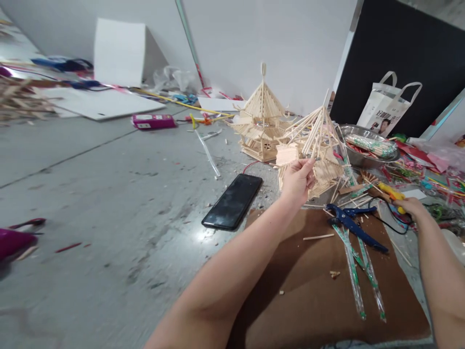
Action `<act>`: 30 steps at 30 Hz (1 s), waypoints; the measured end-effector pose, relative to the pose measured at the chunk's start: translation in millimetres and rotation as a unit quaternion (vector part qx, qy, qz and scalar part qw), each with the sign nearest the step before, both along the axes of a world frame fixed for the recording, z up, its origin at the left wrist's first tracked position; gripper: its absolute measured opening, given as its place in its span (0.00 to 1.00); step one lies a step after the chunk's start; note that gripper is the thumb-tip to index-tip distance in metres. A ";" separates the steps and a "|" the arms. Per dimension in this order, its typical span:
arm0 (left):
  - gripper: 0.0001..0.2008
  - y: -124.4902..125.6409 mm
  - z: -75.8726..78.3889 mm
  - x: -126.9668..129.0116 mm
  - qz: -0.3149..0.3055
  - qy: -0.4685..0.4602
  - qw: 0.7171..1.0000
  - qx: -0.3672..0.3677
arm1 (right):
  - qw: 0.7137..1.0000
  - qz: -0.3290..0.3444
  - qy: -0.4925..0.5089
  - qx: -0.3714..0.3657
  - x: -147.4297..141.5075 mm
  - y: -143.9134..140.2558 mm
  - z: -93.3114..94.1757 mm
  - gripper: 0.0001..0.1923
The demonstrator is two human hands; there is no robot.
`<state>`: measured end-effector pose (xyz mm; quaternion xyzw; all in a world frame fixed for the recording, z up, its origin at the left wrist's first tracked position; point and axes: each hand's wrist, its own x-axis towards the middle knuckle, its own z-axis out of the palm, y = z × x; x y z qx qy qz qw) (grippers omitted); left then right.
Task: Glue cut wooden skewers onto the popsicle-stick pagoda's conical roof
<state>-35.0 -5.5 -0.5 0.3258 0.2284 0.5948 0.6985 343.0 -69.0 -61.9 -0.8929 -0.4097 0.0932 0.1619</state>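
My left hand (298,179) is raised over the floor and pinches a wooden stick of a half-built stick roof model (319,140), holding it up. A finished stick pagoda model (260,121) stands just behind it. My right hand (409,206) reaches to the right and closes on a yellow glue gun (390,192) with a black cord. Blue cutting pliers (354,223) lie on the brown cardboard sheet (319,295) between my arms.
A black phone (233,201) lies left of the cardboard. Wrapped chopsticks (359,276) lie on the cardboard. A metal bowl (366,145) of chopsticks and a white bag (387,104) sit at the back right. White boards (101,104) and a pink box (154,121) lie farther left.
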 end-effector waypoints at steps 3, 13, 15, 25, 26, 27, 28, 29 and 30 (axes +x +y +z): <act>0.17 -5.1 -1.5 3.4 0.020 -0.009 1.000 0.001 | 0.981 -0.008 0.149 0.121 -10.6 -8.4 13.8 0.08; 0.14 -8.1 -7.7 10.6 0.045 0.039 0.998 0.037 | 0.825 0.144 0.364 0.409 -98.7 -16.8 112.8 0.15; 0.14 -7.9 -7.1 10.2 0.047 0.050 0.997 0.037 | 0.838 0.202 0.307 0.403 -122.9 -16.3 128.1 0.12; 0.13 -15.2 -3.2 10.0 0.047 0.055 0.992 0.103 | 0.815 0.259 0.395 0.335 -149.3 0.4 130.4 0.12; 0.14 -17.7 -1.5 9.5 0.032 0.061 0.990 0.119 | 0.809 0.264 0.407 0.332 -149.0 0.2 128.7 0.12; 0.13 -20.5 0.7 8.8 0.011 0.067 0.988 0.136 | 0.804 0.268 0.417 0.327 -149.8 -0.7 127.7 0.11; 0.13 -23.5 3.1 8.0 -0.013 0.074 0.986 0.151 | 0.801 0.273 0.426 0.319 -151.6 -2.1 127.4 0.11; 0.12 -26.4 5.6 7.0 -0.036 0.081 0.982 0.168 | 0.797 0.280 0.436 0.310 -154.5 -4.0 127.8 0.11; 0.11 -29.2 7.9 6.2 -0.055 0.087 0.978 0.182 | 0.793 0.288 0.444 0.302 -158.0 -6.1 128.7 0.11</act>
